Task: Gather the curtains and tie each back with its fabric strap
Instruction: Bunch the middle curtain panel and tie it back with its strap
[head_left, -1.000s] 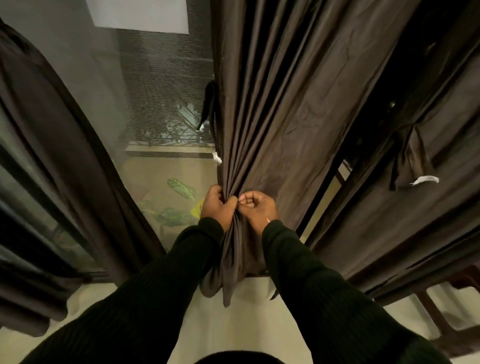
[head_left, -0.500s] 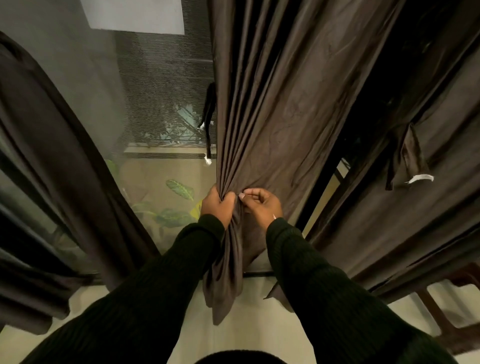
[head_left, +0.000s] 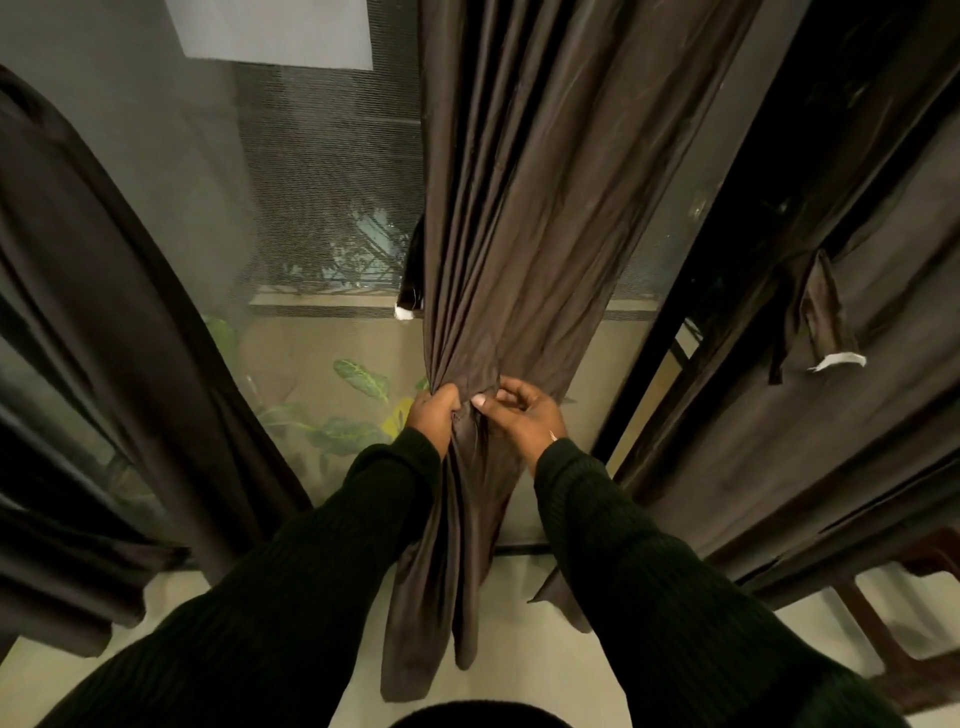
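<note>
A dark brown middle curtain (head_left: 530, 197) hangs in front of me, bunched into narrow folds at hand height. My left hand (head_left: 434, 415) grips the gathered folds from the left. My right hand (head_left: 524, 421) pinches the fabric from the right, thumb and fingers curled on a fold. A dark fabric strap (head_left: 410, 283) with a white end dangles just behind the curtain's left edge. Another brown curtain (head_left: 831, 415) at the right carries its own strap (head_left: 821, 322) with a white tip, hanging loose. A third curtain (head_left: 104, 322) hangs at the left.
A glass window with mesh (head_left: 322, 197) shows between the curtains, with green plant leaves (head_left: 358, 379) outside. A dark window frame post (head_left: 654, 384) runs beside the right curtain. Wooden furniture legs (head_left: 872, 623) stand on the pale floor (head_left: 519, 649) at lower right.
Both hands slid slightly upward on the middle curtain, pulling more of the right-hand fabric into the bunch. The right hand's fingers loosened and reached further right. The strap behind swung.
</note>
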